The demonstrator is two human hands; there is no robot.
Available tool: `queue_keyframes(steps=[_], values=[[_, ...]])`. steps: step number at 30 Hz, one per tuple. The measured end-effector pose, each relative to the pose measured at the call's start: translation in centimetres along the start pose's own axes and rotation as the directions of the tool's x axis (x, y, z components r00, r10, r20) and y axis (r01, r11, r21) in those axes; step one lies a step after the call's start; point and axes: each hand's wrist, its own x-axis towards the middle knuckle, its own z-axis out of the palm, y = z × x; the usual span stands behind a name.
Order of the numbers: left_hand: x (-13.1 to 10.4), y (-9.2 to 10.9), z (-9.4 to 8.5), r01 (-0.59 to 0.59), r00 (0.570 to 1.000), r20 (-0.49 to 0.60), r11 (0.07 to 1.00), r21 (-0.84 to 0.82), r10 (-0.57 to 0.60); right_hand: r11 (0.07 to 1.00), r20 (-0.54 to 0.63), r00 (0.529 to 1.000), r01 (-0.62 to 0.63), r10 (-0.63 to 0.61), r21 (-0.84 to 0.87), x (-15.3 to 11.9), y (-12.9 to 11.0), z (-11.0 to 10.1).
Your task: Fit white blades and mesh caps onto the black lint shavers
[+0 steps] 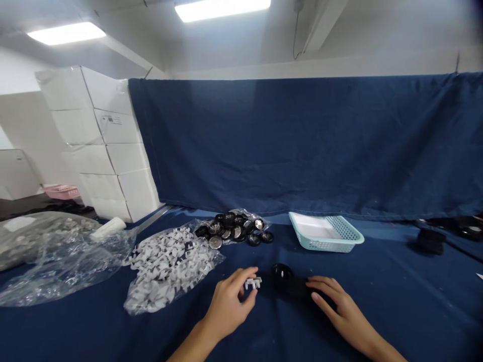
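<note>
The left hand [232, 301] pinches a small, white, pronged piece [253, 283]; the right hand [345, 314], fingers slightly spread, touches a black part [292, 286] with a round, hollow end near the counter's [400, 301] front edge.

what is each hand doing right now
Left hand: closed on a small white plastic piece, thumb and fingers pinching it.
Right hand: fingers and thumb on the black part.

Table cloth [264, 327]: dk. blue, plain. Curtain [302, 146]: dk. blue, no print. Basket [328, 245]: lt. aqua, perf. grid pattern; liner [315, 226]: wht. Small plastic pcs. [162, 264]: wht.; held pc. [253, 283]: wht. Round pcs. [229, 219]: blk. w/ some silver faces. Long part [298, 287]: blk. Stacked ctns. [136, 188]: wht. Far bskt. [61, 191]: pink.
</note>
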Motion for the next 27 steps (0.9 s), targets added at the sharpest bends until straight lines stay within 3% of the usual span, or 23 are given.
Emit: queue_keyframes(steps=[4,12,21,27], values=[[-0.1,-0.1,0.3,-0.027,1.000,0.007,0.996,0.087,0.027,0.998,-0.053,0.999,-0.007,0.003,-0.061,-0.3,-0.1,0.1],[-0.1,-0.2,1.1,-0.057,0.998,0.002,0.998,0.037,0.057,0.999,0.093,0.995,0.039,-0.035,-0.038,-0.6,-0.7,-0.2],[-0.3,-0.4,1.5,-0.161,0.986,-0.025,0.977,0.142,0.166,0.987,0.231,0.965,0.142,-0.120,-0.079,-1.6,-2.7,-0.4],[-0.7,0.0,1.9,-0.164,0.985,-0.037,0.979,0.124,0.170,0.970,0.266,0.947,0.216,-0.179,-0.115,-1.7,-3.4,-0.3]])
